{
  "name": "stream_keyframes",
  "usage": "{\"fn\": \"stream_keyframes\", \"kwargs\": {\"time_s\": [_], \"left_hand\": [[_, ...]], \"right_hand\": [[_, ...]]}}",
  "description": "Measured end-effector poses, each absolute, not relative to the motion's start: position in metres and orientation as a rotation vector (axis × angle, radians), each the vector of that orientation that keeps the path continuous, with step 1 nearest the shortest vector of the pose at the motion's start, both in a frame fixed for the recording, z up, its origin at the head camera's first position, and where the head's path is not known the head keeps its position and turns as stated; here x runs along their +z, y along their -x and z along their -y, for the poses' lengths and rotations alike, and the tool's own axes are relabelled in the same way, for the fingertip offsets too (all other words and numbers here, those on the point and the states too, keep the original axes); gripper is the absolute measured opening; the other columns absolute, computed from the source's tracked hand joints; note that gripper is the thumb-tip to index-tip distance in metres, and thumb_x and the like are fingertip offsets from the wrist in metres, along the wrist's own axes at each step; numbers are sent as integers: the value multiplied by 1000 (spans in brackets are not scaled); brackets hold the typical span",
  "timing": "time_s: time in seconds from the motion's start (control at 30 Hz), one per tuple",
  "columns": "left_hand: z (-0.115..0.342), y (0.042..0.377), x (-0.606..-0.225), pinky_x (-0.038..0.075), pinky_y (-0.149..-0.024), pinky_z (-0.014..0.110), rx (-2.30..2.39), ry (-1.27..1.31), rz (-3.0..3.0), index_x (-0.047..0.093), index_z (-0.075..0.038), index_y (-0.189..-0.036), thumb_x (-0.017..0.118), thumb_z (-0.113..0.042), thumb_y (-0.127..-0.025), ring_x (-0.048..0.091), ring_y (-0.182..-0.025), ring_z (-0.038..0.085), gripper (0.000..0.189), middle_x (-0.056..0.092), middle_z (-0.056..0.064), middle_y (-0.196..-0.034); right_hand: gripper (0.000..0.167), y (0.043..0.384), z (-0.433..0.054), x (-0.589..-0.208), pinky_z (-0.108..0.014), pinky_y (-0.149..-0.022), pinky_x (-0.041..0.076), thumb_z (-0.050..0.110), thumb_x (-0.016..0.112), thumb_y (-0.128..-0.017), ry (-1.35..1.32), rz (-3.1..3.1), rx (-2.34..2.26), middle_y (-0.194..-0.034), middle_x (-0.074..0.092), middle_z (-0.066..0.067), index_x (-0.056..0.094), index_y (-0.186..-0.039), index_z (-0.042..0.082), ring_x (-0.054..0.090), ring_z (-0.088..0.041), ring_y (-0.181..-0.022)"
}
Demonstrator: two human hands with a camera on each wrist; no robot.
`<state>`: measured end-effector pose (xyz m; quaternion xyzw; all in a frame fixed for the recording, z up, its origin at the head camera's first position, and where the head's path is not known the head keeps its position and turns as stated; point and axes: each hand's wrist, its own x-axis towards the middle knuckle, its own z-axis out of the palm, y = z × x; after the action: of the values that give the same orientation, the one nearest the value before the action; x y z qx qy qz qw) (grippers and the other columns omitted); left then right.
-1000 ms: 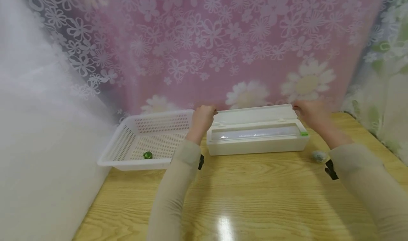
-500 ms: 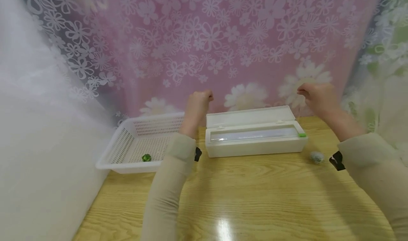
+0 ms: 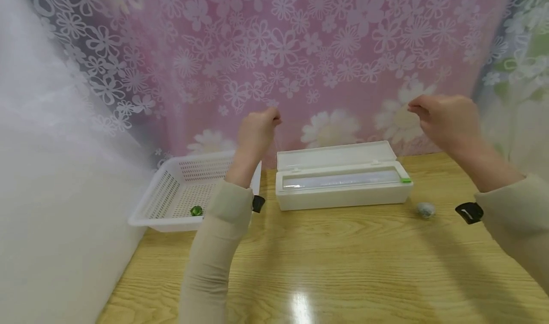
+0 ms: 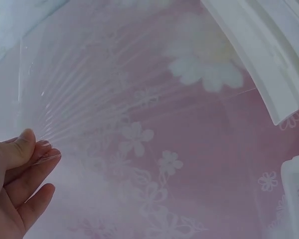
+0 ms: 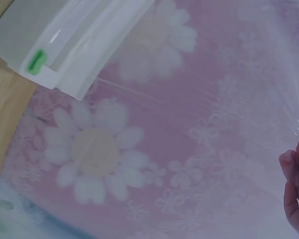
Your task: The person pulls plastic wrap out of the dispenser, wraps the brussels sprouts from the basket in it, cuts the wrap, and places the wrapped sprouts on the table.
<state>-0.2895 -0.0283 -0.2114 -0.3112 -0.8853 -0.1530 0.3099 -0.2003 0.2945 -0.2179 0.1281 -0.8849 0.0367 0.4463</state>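
My left hand [image 3: 256, 132] is raised above the gap between the basket and a white cling film dispenser [image 3: 343, 200]. In the left wrist view, its thumb and fingers pinch the gathered corner of a clear cling film sheet [image 4: 89, 99], which fans out in creases. My right hand [image 3: 448, 121] is held up above the dispenser's right end. At the right edge of its wrist view, the fingers [image 5: 291, 167] pinch the film's other corner. The film stretches from both hands down to the dispenser, whose lid [image 3: 339, 156] stands raised. Inside it a roll [image 3: 343, 179] shows.
A white perforated basket [image 3: 171, 226] with a small green vegetable-like item [image 3: 196, 211] stands on the left. A small greyish wrapped lump [image 3: 426, 210] lies right of the dispenser, which has a green slider [image 3: 405, 180]. A floral curtain [image 3: 291, 66] hangs behind the wooden table [image 3: 343, 267].
Both hands have risen from the dispenser's lid and moved apart, left hand leftward and right hand rightward, drawing the cling film upward. Dispenser and basket stay in place.
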Motion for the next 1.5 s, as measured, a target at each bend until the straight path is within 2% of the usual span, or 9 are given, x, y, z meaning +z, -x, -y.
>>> {"fn": "stream_keyframes", "kwargs": {"time_s": [0.13, 0.3, 0.53, 0.7, 0.8, 0.93, 1.03, 1.27, 1.5], "left_hand": [[34, 277, -208, 47, -57, 29, -384, 863, 2272, 63, -6, -86, 60, -15, -84, 61, -65, 21, 10, 66, 5, -81], [42, 255, -212, 44, -46, 26, -351, 994, 2094, 62, -4, -80, 61, -12, -83, 53, -48, 16, 8, 62, 5, -67], [54, 221, -236, 40, -46, 21, -286, 1145, 1959, 56, -2, -76, 61, -4, -82, 46, -51, 14, 9, 53, 5, -66], [65, 198, -260, 27, -40, 19, -290, 1264, 1946, 48, -4, -76, 54, -7, -88, 21, -46, 7, 13, 35, -3, -56], [75, 187, -274, 21, -42, 18, -305, 1311, 1951, 45, -5, -77, 39, -14, -95, 12, -49, 6, 21, 25, -5, -55], [85, 176, -291, 14, -44, 16, -300, 1377, 1952, 46, -5, -79, 26, -17, -99, 9, -52, 5, 31, 21, -6, -55], [87, 170, -300, 11, -44, 15, -274, 1431, 1934, 44, -6, -78, 26, -15, -98, 9, -52, 5, 29, 21, -7, -54], [87, 163, -318, 8, -46, 16, -192, 1546, 1825, 42, -10, -70, 26, -7, -95, 9, -51, 5, 30, 17, -7, -53], [85, 156, -350, 6, -48, 19, -7, 1743, 1869, 35, -14, -66, 15, 0, -92, 6, -53, 6, 36, 12, -7, -56]], "right_hand": [[8, 183, -288, -211, -47, -50, 43, -1, 64, -77, -349, 2171, 98, -74, 63, -21, 65, -84, -5, 57, -37, -57], [7, 161, -284, -213, -44, -39, 38, 1, 61, -76, -483, 2089, 37, -65, 60, -18, 64, -79, -4, 52, -30, -46], [45, 129, -278, -233, -30, -29, 24, 26, 32, -94, -606, 1973, -103, -46, 42, -7, 57, -71, -3, 31, -15, -32], [47, 107, -277, -252, -29, -28, 21, 27, 33, -95, -575, 1951, -116, -44, 36, -3, 51, -62, -1, 29, -17, -31], [46, 98, -276, -263, -32, -26, 24, 25, 37, -93, -586, 1928, -110, -44, 41, -7, 52, -60, -2, 33, -20, -30], [43, 91, -275, -278, -38, -27, 31, 22, 41, -91, -631, 1897, -90, -47, 47, -10, 55, -60, -4, 40, -26, -32], [41, 85, -274, -290, -37, -27, 31, 21, 40, -91, -674, 1903, -76, -47, 47, -8, 55, -61, -3, 40, -25, -32], [39, 74, -272, -322, -20, -31, 32, 23, 33, -95, -935, 1999, -19, -47, 45, 5, 53, -68, 5, 37, -8, -34], [35, 71, -283, -356, -11, -39, 12, 21, 27, -97, -1125, 2087, 31, -53, 23, 16, 44, -67, 13, 13, 4, -50]]}}
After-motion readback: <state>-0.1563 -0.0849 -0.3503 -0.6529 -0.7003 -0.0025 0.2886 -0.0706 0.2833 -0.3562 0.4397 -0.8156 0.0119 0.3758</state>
